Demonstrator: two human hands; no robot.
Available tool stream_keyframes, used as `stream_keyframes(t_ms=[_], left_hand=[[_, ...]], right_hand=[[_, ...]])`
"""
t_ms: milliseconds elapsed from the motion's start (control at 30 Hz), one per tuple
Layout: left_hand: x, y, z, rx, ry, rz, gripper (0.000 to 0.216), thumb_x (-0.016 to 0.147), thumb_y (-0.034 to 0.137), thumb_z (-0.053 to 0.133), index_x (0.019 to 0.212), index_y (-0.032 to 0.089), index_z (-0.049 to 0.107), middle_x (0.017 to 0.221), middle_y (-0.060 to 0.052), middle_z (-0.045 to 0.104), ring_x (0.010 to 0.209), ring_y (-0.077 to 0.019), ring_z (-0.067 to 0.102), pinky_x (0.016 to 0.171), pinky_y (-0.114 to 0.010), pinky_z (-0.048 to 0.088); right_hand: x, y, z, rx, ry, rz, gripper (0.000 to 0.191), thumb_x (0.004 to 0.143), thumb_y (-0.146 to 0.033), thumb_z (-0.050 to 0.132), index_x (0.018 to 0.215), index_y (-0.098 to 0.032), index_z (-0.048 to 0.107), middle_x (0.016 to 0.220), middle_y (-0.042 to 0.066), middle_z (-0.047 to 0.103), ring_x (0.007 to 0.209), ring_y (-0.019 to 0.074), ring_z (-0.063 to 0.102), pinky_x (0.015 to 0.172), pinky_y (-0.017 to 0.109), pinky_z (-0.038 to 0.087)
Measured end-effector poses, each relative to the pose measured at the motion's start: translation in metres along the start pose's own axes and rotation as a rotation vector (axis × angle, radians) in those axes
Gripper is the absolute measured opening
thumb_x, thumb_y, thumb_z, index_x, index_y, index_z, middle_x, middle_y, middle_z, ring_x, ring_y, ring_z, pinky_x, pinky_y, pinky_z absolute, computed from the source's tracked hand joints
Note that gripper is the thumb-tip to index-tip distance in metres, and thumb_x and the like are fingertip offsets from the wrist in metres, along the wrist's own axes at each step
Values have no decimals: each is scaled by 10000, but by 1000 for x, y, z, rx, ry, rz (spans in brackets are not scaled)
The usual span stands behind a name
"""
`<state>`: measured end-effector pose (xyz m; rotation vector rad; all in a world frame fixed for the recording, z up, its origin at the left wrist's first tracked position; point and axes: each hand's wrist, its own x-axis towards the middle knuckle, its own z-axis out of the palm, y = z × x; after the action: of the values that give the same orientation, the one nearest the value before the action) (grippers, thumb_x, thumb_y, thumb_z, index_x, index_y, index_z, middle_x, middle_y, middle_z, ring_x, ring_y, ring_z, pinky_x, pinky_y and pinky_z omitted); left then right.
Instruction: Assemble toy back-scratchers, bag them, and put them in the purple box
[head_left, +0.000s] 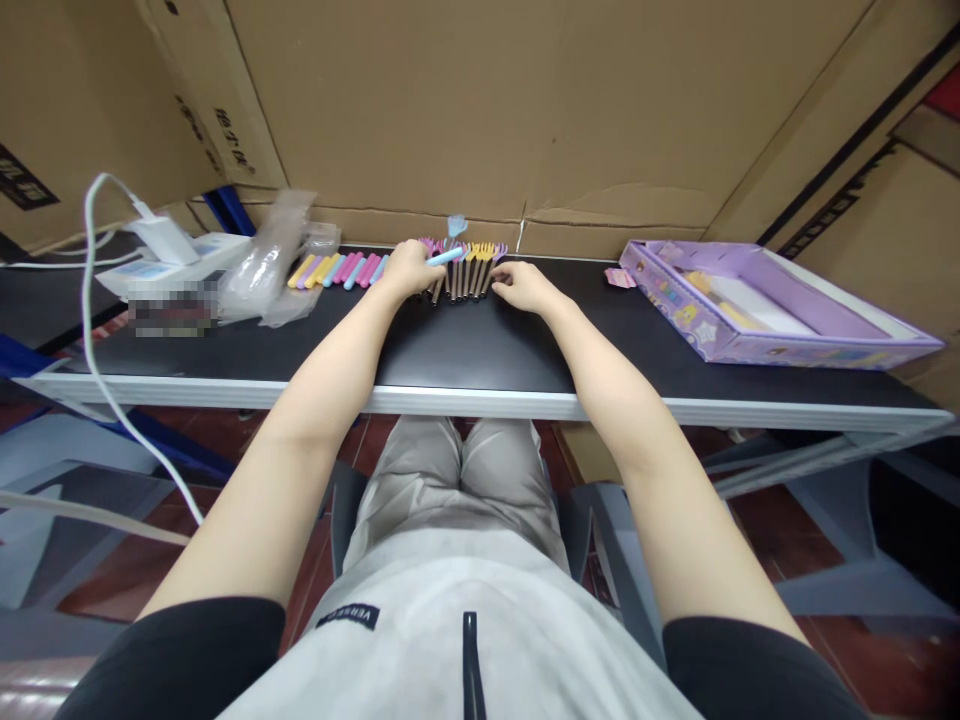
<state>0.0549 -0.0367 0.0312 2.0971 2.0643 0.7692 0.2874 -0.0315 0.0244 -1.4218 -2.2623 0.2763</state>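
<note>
My left hand (407,270) is closed round a light blue toy utensil (448,252) whose head sticks up at the far edge of the black table (465,350). My right hand (523,284) lies on the table with fingers curled, touching a row of small colourful forks (472,268) with dark handles. A second row of pink, yellow and blue plastic handles (339,269) lies just left of my left hand.
A purple toy box (757,310) lies open at the right with a small pink piece (620,277) beside it. Clear plastic bags (266,262), a white charger with cable (161,238) and a white device sit at the left. Cardboard boxes wall the back.
</note>
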Motion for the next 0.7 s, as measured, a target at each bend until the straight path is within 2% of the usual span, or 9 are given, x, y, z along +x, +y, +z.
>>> stream_keyframes(t_ms=[100, 200, 333, 467, 700], left_hand=[[-2, 4, -1, -79, -20, 190, 94, 821, 273, 700, 794, 183, 701, 747, -54, 614, 901, -270, 642, 876, -362, 505], [-5, 9, 2, -228, -62, 336, 203, 809, 314, 700, 673, 207, 595, 639, 11, 474, 719, -191, 515, 725, -323, 404], [-8, 15, 5, -396, -166, 437, 211, 766, 363, 720, 680, 192, 631, 615, 33, 465, 650, -154, 453, 659, -304, 313], [-9, 17, 6, -411, -205, 437, 220, 732, 384, 734, 708, 172, 682, 616, 37, 494, 646, -152, 465, 653, -294, 304], [-8, 13, 5, -429, -195, 458, 231, 724, 393, 741, 709, 172, 679, 616, 44, 502, 659, -148, 466, 667, -305, 301]], right_hand=[[6, 6, 1, 125, 123, 75, 301, 1018, -144, 639, 1246, -115, 834, 1278, 170, 836, 1256, 287, 788, 1187, 439, 583], [13, 13, 1, 375, 217, 241, 234, 1106, -244, 588, 1162, -140, 790, 1145, 145, 845, 1098, 241, 826, 1063, 406, 650], [15, 17, -3, 735, 261, 465, 323, 1189, -390, 485, 1076, -176, 700, 999, 114, 833, 839, 171, 818, 864, 309, 676], [11, 13, -8, 882, 238, 453, 334, 1188, -415, 488, 1012, -191, 663, 985, 133, 832, 889, 186, 825, 884, 311, 669], [7, 9, -10, 837, 184, 373, 267, 1146, -374, 572, 998, -183, 684, 1027, 157, 840, 1043, 238, 832, 1013, 389, 653]])
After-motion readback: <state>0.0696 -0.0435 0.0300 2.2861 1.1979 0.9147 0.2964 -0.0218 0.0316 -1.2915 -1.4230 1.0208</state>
